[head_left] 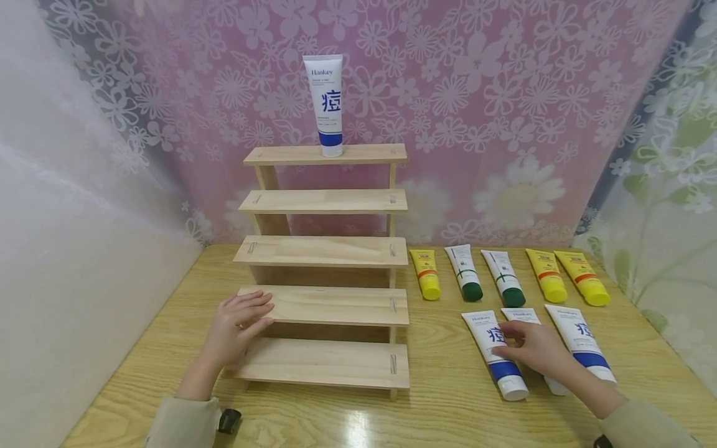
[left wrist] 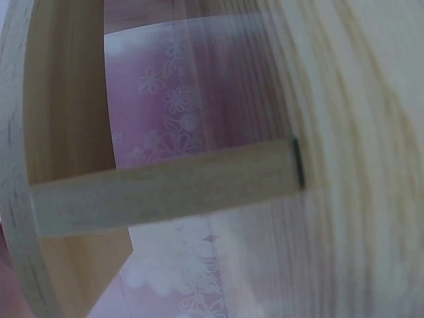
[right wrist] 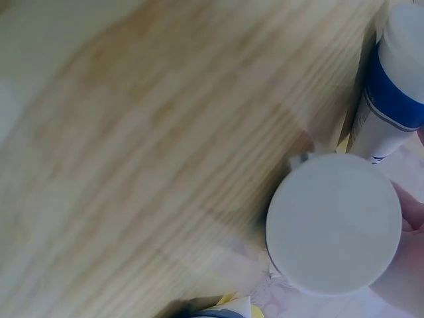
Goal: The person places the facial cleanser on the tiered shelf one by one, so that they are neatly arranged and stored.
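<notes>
My left hand rests on the left end of the second-lowest board of a wooden tiered rack, its thumb near the front edge. In the left wrist view, boards and a strut of the rack fill the picture; the hand hardly shows. My right hand is over the middle white-and-blue tube, partly hiding it. Its fingertips reach the right edge of the left white-and-blue tube; whether they pinch a tube cannot be told. A round white cap faces the right wrist camera.
A white-and-blue tube stands cap-down on the top board. Another lies right of my right hand. Behind lie white-and-green tubes and several yellow tubes. A floral curtain hangs behind the wooden table.
</notes>
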Tool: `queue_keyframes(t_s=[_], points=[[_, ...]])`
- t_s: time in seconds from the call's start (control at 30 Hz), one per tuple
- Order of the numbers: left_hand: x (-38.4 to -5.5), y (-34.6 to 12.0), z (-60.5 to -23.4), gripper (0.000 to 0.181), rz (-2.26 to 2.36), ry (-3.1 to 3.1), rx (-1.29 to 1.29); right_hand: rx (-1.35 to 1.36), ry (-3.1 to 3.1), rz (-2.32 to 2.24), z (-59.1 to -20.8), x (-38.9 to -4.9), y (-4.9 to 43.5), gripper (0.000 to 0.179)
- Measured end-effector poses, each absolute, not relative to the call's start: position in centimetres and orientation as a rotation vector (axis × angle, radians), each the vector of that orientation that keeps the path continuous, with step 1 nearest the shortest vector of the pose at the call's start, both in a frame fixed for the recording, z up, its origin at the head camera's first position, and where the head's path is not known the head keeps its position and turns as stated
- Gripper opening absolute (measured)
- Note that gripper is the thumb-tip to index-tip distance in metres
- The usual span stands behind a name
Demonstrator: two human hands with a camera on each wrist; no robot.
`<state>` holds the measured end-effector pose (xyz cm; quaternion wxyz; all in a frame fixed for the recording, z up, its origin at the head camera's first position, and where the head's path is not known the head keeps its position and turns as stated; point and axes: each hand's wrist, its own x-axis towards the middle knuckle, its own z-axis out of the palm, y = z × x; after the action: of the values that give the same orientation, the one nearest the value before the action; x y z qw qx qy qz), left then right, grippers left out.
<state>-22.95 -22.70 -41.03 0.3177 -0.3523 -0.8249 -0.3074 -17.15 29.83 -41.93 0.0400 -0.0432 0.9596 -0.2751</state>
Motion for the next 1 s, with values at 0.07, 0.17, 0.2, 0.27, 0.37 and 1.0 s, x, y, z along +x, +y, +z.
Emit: queue_keyframes(t_s=[0.07, 0.17, 0.2, 0.27, 0.37, 1.0], points=[[-23.0, -22.7, -41.1, 0.029, -0.808, -2.173, -0.922, -0.123, 2.935, -0.827, -41.9, -17.2, 29.8, 0.069], [-23.0, -22.8, -41.1, 0.029, -0.807, -2.169, -0.922, -0.109, 2.913, -0.812, -41.9, -17.3, 29.7, 0.073], [-23.0, -22.7, -41.2, 0.029, -0.807, -2.167, -0.922, -0.096, 2.902, -0.813, -41.9, -17.4, 29.7, 0.075], [-23.0, -22.7, -41.2, 0.03, -0.805, -2.162, -0.925, -0.081, 2.878, -0.815, -41.9, -17.4, 29.6, 0.077], [-22.9, -22.7, -41.1, 0.03, -0.804, -2.164, -0.922, -0.057, 2.85, -0.816, -41.8, -17.5, 29.5, 0.08], [-23.0, -22.7, -41.3, 0.029, -0.819, -2.17, -0.918, 0.167, 2.606, -0.96, -41.7, -18.3, 29.4, 0.093]])
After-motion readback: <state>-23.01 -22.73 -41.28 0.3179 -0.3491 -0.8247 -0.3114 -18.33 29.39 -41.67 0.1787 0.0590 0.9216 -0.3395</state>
